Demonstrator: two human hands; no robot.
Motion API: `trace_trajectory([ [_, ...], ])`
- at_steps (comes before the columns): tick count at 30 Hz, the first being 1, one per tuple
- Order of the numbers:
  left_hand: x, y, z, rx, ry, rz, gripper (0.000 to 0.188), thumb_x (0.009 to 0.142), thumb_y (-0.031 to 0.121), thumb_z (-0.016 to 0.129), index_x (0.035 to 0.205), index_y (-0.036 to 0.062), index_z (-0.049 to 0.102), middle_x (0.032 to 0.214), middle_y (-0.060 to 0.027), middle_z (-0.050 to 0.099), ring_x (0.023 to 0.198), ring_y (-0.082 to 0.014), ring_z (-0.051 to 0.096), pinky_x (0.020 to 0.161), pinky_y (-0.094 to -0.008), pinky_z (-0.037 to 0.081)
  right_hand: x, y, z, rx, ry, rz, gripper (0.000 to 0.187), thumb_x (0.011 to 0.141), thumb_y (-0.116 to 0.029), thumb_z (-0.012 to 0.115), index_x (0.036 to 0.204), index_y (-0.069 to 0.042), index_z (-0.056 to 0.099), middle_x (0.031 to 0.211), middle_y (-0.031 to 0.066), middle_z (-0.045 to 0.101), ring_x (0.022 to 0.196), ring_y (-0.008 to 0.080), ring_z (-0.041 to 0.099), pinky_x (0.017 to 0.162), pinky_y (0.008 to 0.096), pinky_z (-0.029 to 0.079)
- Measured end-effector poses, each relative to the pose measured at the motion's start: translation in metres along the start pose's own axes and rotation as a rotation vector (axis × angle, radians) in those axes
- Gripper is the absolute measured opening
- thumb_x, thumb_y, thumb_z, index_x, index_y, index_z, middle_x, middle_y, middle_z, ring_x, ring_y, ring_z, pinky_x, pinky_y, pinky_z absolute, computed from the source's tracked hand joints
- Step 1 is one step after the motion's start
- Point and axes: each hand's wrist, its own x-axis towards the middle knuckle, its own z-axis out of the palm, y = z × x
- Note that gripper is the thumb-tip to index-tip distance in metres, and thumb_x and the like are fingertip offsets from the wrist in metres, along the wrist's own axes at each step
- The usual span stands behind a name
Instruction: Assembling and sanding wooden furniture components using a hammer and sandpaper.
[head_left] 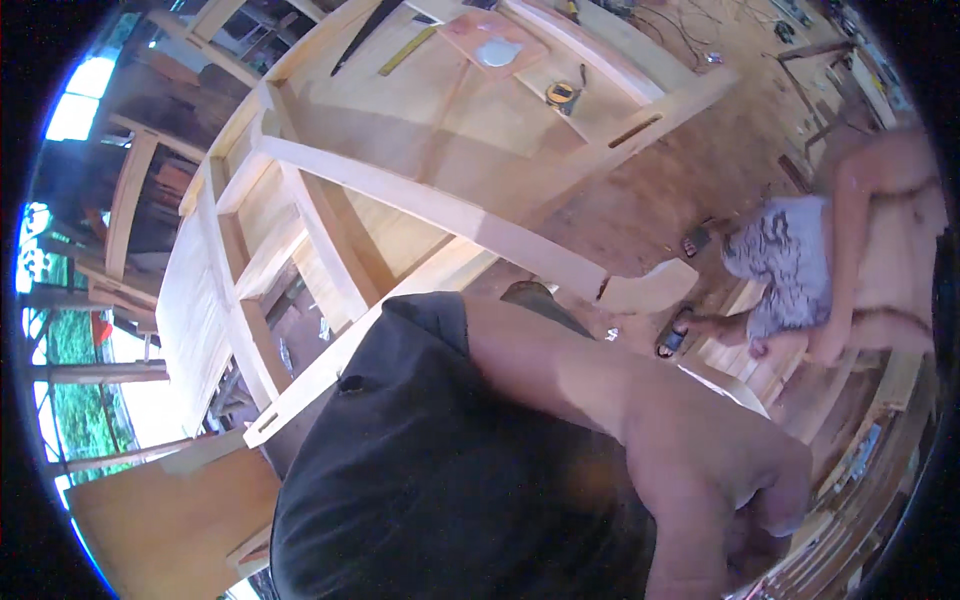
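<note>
A black garment (pixel 450 460) fills the lower middle. From its sleeve a bare arm, which appears to be my left, stretches to the right. My left hand (pixel 765 490) ends it at the lower right with the fingers bent inward; what they hold, if anything, is hidden. Another bare limb (pixel 690 545) rises from the lower edge and meets it; my right hand cannot be made out apart from this overlap. Behind the arm stands a large pale wooden frame (pixel 400 205) with slots and cross rails. One long rail ends in a curved wooden piece (pixel 650 288) above my arm.
On a wooden panel lie a yellow tape measure (pixel 562 96), a yellow ruler strip (pixel 407 51) and a reddish board (pixel 490 45). A person in patterned shorts (pixel 785 265) sits at the right by wooden boards (pixel 760 355). A brown panel (pixel 175 520) leans at lower left.
</note>
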Motion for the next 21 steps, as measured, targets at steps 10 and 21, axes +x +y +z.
trace_trajectory([
  [10, -0.119, -0.013, -0.057, 0.712, 1.137, -0.011, 0.025, 0.083, 0.019, 0.07, 0.095, -0.0015, 0.064, 0.083, -0.006, 0.065, 0.077, -0.014, 0.062, 0.067, -0.0295, 0.049, 0.001, 0.007, 0.01, -0.179, -0.097, -0.138, 0.016, 0.09, -0.012, 0.062, 0.08, -0.005, 0.052, 0.066, 0.0012, 0.05, 0.053, 0.0121, 0.051, 0.044, 0.0244, 0.044],
  [21, -0.285, -0.069, -0.077, 2.01, 1.128, -0.852, 0.062, 0.043, 0.043, 0.09, 0.09, 0.0081, 0.07, 0.114, -0.0104, 0.06, 0.108, -0.0295, 0.056, 0.096, -0.0441, 0.042, 0.059, 0.026, 0.072, 0.421, -0.215, 0.339, 0.023, 0.096, -0.016, 0.051, 0.114, -0.002, 0.056, 0.084, 0.0054, 0.06, 0.071, 0.0166, 0.058, 0.071, 0.0325, 0.049],
])
